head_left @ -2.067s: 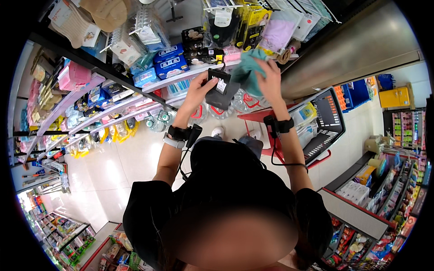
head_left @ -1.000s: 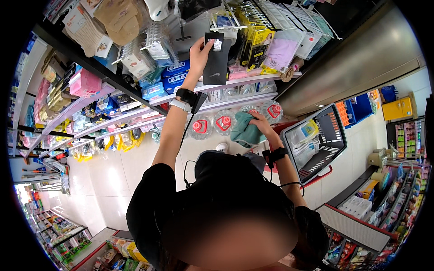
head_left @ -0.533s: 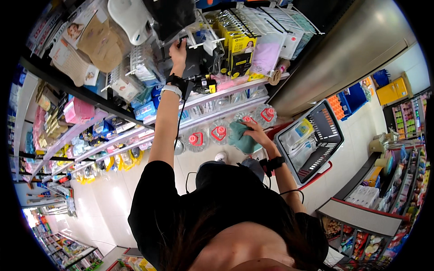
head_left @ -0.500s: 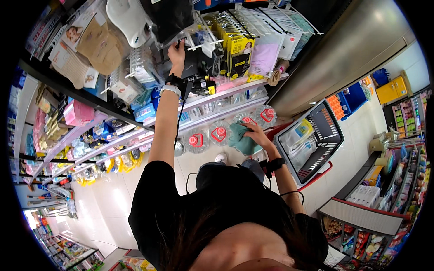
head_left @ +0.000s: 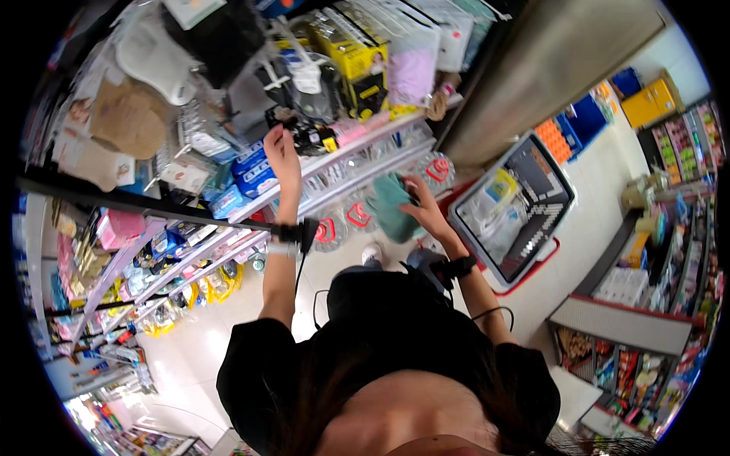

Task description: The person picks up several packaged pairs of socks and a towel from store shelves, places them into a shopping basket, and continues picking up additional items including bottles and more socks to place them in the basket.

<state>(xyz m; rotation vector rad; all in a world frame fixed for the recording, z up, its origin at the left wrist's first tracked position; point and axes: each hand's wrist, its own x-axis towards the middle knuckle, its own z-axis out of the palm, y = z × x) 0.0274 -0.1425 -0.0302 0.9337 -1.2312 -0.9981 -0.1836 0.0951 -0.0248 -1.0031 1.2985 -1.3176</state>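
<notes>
Two bare hands, both ahead of the wearer's body. Right hand [head_left: 427, 211], just right of centre: fingers and thumb closed in a narrow pinch on the right edge of a teal cloth bundle [head_left: 391, 213]. Bundle sits mid-frame, off the floor, bunched, partly covering the row of clear bottles [head_left: 325, 232] with red handles. Left hand [head_left: 284, 161], upper centre-left: blurred, raised, fingers loosely bent and half open, its grip on nothing visible. It is nearest the shelf goods: blue packs [head_left: 257, 182] just left of it, dark boxes [head_left: 308, 140] just right.

Upper centre: yellow packages [head_left: 361, 61] hanging on hooks. Upper left: a black pack [head_left: 220, 45] and a beige fabric piece [head_left: 129, 118]. Right of centre: a dark slotted basket [head_left: 564, 178] on the floor, clear and yellow packaging [head_left: 500, 188] inside. Black band [head_left: 286, 234] at the left wrist, another at the right.
</notes>
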